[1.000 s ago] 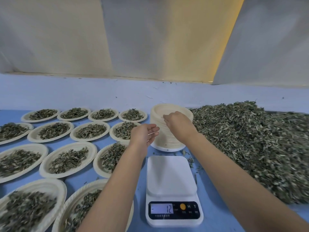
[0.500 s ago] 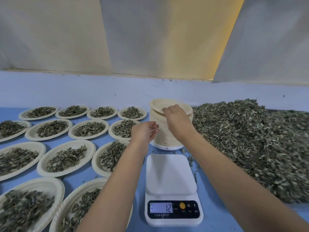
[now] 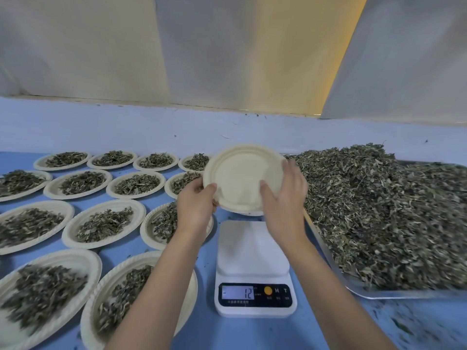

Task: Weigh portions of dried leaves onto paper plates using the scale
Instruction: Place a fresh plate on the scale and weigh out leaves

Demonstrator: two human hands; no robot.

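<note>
Now both hands [image 3: 195, 207] tilt an empty plate [image 3: 240, 173].

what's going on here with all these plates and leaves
A person is portioning dried leaves onto paper plates. The left hand and right hand together hold an empty paper plate in the air, tilted toward the camera, just beyond the scale. The scale's platform is bare and its display reads minus 12. The pile of dried leaves sits on a metal tray to the right, and many filled plates are laid out in rows on the left.
</note>
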